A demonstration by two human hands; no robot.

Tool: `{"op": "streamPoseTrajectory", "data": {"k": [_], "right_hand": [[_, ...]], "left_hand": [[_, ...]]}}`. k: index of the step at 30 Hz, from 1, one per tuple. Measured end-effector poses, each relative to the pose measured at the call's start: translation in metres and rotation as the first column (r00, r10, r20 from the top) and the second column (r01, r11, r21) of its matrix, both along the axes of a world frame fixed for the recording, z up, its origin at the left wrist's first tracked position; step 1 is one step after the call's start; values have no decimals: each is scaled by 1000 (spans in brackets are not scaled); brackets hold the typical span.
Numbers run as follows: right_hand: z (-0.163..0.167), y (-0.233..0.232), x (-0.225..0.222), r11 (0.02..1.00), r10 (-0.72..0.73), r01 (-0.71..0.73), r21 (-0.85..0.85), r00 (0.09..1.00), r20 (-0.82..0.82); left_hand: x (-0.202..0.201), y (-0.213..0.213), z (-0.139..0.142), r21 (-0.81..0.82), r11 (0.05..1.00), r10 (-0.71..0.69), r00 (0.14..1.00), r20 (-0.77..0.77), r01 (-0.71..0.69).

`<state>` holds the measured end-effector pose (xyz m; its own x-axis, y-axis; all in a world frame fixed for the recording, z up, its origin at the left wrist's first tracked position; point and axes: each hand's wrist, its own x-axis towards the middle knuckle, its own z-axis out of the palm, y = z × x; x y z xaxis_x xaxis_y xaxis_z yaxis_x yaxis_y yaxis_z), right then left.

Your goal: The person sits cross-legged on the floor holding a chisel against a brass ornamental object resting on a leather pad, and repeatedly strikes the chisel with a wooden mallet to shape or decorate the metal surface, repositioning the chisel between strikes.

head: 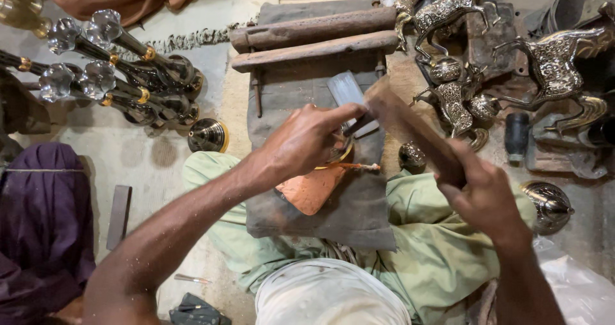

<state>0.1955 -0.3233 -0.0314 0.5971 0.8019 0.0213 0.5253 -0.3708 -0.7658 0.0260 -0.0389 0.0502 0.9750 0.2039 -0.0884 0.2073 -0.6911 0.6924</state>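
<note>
Hands meet over a grey cloth (359, 203) spread across the person's lap, above pale green trousers (442, 248). The left hand (307, 139) is closed in a pinch, thumb and fingers pressed on a thin metal tool (359, 128) that slants up to the right from the fingertips. Just under that hand lies a copper piece (311, 189), flat on the cloth and partly covered by the palm; a brass rim (343, 155) shows at the fingertips, touching the copper's upper edge. A thin orange rod (355, 166) pokes out to the right from beneath the fingers.

The right hand (483, 194) is wrapped tight round the lower end of a wooden mallet (410, 123), fist fully closed. The mallet runs up and to the left, its far end just beside the tool's tip, above the left fingertips. So the copper sits below and left of the mallet, well apart from the right hand.

Two wooden bars (314, 37) lie across the cloth's top. Silvery horse figures (551, 69) stand to the right, with a small metal ball (411, 156) near the mallet's shaft and a metal dome (548, 203) beside the right wrist. At left lie dark stems with glass knobs (80, 78), a brass cap (208, 135) and purple fabric (41, 222).
</note>
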Motion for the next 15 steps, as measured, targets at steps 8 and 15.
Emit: {"op": "streamPoseTrajectory", "data": {"k": [8,15], "right_hand": [[-56,-24,-52,974,-190,200,108,977,-99],[-90,-26,-80,934,-306,310,180,951,-49]], "left_hand": [[6,11,3,43,964,-261,965,-26,262],[12,8,2,100,928,-355,933,-54,359]]}}
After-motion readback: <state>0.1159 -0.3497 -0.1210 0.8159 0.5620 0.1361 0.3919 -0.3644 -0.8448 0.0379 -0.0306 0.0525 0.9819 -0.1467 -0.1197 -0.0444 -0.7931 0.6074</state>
